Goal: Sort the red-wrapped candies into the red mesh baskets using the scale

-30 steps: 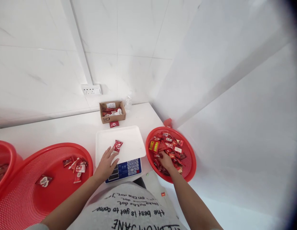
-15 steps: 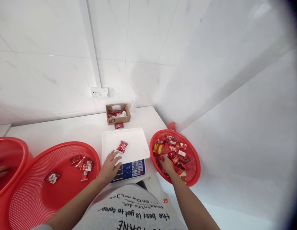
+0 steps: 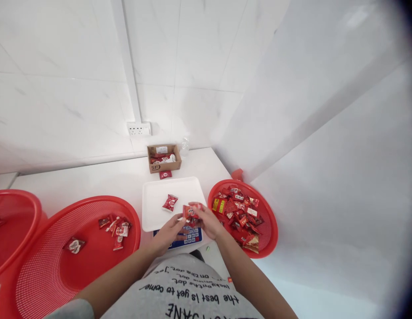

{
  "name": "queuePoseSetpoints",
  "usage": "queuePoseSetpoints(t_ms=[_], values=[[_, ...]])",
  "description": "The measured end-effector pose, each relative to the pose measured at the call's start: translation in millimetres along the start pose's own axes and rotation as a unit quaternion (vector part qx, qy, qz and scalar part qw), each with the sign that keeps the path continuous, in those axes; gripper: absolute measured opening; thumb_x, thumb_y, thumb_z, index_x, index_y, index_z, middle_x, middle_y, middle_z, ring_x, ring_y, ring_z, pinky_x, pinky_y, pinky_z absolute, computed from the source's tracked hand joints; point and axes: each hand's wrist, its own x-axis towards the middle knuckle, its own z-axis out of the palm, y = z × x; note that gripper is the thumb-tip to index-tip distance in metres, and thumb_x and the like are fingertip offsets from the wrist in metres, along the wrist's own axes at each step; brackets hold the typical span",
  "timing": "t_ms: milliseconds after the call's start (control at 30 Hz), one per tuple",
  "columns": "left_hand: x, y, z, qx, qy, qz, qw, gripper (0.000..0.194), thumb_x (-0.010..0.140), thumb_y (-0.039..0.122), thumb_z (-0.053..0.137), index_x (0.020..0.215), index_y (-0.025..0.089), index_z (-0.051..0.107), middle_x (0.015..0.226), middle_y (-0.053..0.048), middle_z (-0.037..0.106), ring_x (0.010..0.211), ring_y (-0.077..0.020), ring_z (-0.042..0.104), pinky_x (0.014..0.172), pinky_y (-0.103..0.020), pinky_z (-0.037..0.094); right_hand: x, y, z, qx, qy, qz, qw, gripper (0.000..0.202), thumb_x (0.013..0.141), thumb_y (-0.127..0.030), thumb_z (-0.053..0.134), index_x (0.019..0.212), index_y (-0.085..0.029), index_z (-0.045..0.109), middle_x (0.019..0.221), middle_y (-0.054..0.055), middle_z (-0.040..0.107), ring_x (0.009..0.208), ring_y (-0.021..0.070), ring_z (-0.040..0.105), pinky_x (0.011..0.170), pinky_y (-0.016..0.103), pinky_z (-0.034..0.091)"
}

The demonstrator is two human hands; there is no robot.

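Note:
Over the front of the scale's white tray (image 3: 152, 190), my right hand (image 3: 207, 220) holds several small red packets (image 3: 192, 212). My left hand (image 3: 171, 232) meets it from the left, its fingertips closed on the edge of those same packets. Beneath both hands the blue keypad (image 3: 192, 235) of the scale is partly covered. One red packet (image 3: 170, 202) lies on the tray, left of the held ones. To the right stands a red basket (image 3: 269, 221) with many red packets inside.
A large red basket (image 3: 82, 266) with several packets stands at the left, another red basket (image 3: 13, 235) beyond it. Behind the scale are a cardboard box (image 3: 166, 166) of packets, a red packet (image 3: 165, 174) and a clear bottle (image 3: 185, 146).
My right hand has left the right basket and come over the scale with packets. My left hand has moved right and closed on them. Another person's hand has gone from the far left basket.

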Motion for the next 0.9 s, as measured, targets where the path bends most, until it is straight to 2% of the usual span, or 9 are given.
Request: queuePoseSetpoints(t_ms=[67, 133, 233, 300, 433, 533, 600, 767, 900], values=[[-1.6, 3.0, 3.7, -0.087, -0.02, -0.033, 0.995, 0.048, 0.079, 0.051, 0.052, 0.116, 0.02, 0.048, 0.104, -0.009, 0.062, 0.087, -0.0174, 0.062, 0.075, -0.031, 0.05, -3.6, 6.5, 14.1, -0.062, -0.053, 0.005, 0.997, 0.042, 0.07, -0.046, 0.064, 0.105, -0.024, 0.057, 0.091, 0.001, 0.063, 0.074, 0.0142, 0.06, 0.057, 0.025, 0.05], [-3.3, 1.3, 0.0, -0.13, -0.021, -0.053, 0.99, 0.046, 0.075, 0.048, 0.059, 0.111, 0.021, 0.051, 0.102, -0.008, 0.063, 0.087, -0.0168, 0.063, 0.074, -0.028, 0.048, -5.0, 13.0, 19.4, -0.086, -0.078, 0.013, 0.993, 0.045, 0.069, -0.044, 0.066, 0.109, -0.026, 0.056, 0.098, 0.002, 0.062, 0.082, 0.0155, 0.06, 0.064, 0.028, 0.051], [-5.1, -5.6, -14.0, -0.137, 0.029, -0.061, 0.988, 0.042, 0.07, 0.042, 0.066, 0.105, 0.02, 0.054, 0.1, -0.006, 0.063, 0.083, -0.015, 0.062, 0.073, -0.027, 0.048, -1.5, 20.1, 17.5, -0.044, -0.065, 0.046, 0.996, 0.045, 0.069, -0.041, 0.067, 0.11, -0.025, 0.055, 0.102, 0.003, 0.06, 0.088, 0.016, 0.06, 0.072, 0.031, 0.052], [-5.1, -9.1, -24.7, -0.112, 0.08, -0.034, 0.99, 0.038, 0.069, 0.038, 0.067, 0.101, 0.019, 0.055, 0.097, -0.005, 0.063, 0.078, -0.0137, 0.061, 0.072, -0.027, 0.048, 3.9, 22.7, 14.2, 0.017, -0.029, 0.058, 0.998, 0.043, 0.068, -0.039, 0.068, 0.106, -0.023, 0.056, 0.098, 0.002, 0.06, 0.085, 0.0143, 0.06, 0.076, 0.031, 0.051], [-0.7, -9.6, -42.7, 0.017, 0.16, 0.07, 0.984, 0.034, 0.069, 0.023, 0.061, 0.103, 0.019, 0.057, 0.096, -0.004, 0.064, 0.083, -0.0158, 0.059, 0.076, -0.03, 0.048, 15.3, 23.3, 9.8, 0.116, 0.01, 0.059, 0.991, 0.052, 0.064, -0.033, 0.073, 0.111, -0.022, 0.053, 0.099, 0.003, 0.059, 0.091, 0.0133, 0.061, 0.091, 0.031, 0.046], [5.6, -11.5, -51.9, 0.155, 0.211, 0.166, 0.951, 0.035, 0.068, 0.01, 0.05, 0.1, 0.019, 0.061, 0.1, -0.005, 0.062, 0.093, -0.0176, 0.057, 0.085, -0.033, 0.046, 18.8, 22.3, 8.5, 0.111, 0.036, 0.056, 0.992, 0.063, 0.062, -0.031, 0.075, 0.119, -0.027, 0.049, 0.122, 0.006, 0.049, 0.11, 0.0163, 0.052, 0.096, 0.031, 0.043], [9.6, -16.5, -56.6, 0.244, 0.21, 0.216, 0.922, 0.039, 0.069, 0.004, 0.043, 0.099, 0.02, 0.063, 0.106, -0.005, 0.059, 0.1, -0.0174, 0.055, 0.092, -0.034, 0.042, 17.6, 22.4, 7.4, 0.085, 0.048, 0.056, 0.994, 0.065, 0.061, -0.031, 0.075, 0.121, -0.03, 0.048, 0.133, 0.007, 0.04, 0.121, 0.0177, 0.044, 0.097, 0.032, 0.04], [12.5, -35.0, -67.4, 0.43, 0.19, 0.205, 0.858, 0.048, 0.07, 0.001, 0.039, 0.106, 0.022, 0.063, 0.124, -0.007, 0.049, 0.115, -0.021, 0.047, 0.099, -0.037, 0.037, 7.3, 27.6, 0.9, 0.02, 0.036, 0.067, 0.997, 0.066, 0.062, -0.034, 0.073, 0.123, -0.027, 0.047, 0.14, 0.011, 0.033, 0.124, 0.0201, 0.04, 0.098, 0.034, 0.039], [9.3, -40.5, -71.8, 0.503, 0.192, 0.23, 0.81, 0.049, 0.07, 0.0, 0.038, 0.108, 0.021, 0.063, 0.125, -0.009, 0.049, 0.119, -0.0247, 0.041, 0.1, -0.041, 0.035, 0.1, 34.8, -3.7, -0.016, 0.023, 0.063, 0.998, 0.062, 0.063, -0.037, 0.071, 0.12, -0.026, 0.049, 0.141, 0.009, 0.032, 0.121, 0.02, 0.042, 0.095, 0.034, 0.04]])
